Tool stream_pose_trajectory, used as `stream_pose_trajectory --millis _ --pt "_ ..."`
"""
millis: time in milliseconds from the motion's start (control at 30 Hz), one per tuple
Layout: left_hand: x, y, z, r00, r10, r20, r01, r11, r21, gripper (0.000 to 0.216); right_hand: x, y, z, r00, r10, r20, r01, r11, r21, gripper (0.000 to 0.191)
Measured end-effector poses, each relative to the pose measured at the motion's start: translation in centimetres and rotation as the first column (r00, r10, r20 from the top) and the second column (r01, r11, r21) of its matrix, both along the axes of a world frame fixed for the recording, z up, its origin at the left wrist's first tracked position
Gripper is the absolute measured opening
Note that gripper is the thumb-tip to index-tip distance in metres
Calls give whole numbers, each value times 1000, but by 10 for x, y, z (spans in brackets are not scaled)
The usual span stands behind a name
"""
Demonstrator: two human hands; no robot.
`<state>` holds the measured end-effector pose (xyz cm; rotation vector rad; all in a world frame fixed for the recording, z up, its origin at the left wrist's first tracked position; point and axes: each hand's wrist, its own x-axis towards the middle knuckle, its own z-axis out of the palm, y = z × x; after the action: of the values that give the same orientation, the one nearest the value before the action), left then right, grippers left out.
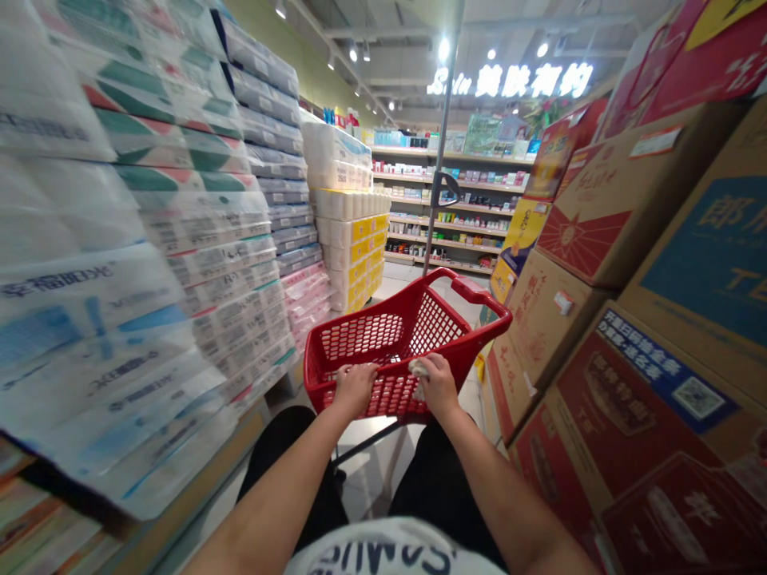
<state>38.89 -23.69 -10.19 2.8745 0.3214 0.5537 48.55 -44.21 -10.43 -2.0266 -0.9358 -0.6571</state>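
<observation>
A red plastic shopping basket (419,319) on wheels stands in the aisle in front of me, with nothing visible inside it. My left hand (355,385) is closed over the near rim of the basket. My right hand (437,382) grips the same rim a little to the right, with a small pale crumpled thing, perhaps paper, pressed under its fingers.
Stacked packs of tissue paper (180,239) wall the left side of the narrow aisle. Piled cardboard boxes (629,263) close in on the right. A metal pole (440,160) rises beyond the basket, and stocked shelves (455,216) run across the far end.
</observation>
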Motion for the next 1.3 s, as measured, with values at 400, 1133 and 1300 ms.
stream_pose_trajectory --millis 400,1133,1300 --pt "-1 5 0 1000 12 -7 -12 1000 13 33 9 -6 10 997 -37 -71 41 998 52 37" --pt "-5 10 1 1000 11 -4 -11 1000 23 35 28 -37 28 968 -247 -48 252 947 199 28" --pt "-6 9 2 1000 17 -3 -17 1000 22 33 27 -42 31 976 -213 -42 217 963 162 24"
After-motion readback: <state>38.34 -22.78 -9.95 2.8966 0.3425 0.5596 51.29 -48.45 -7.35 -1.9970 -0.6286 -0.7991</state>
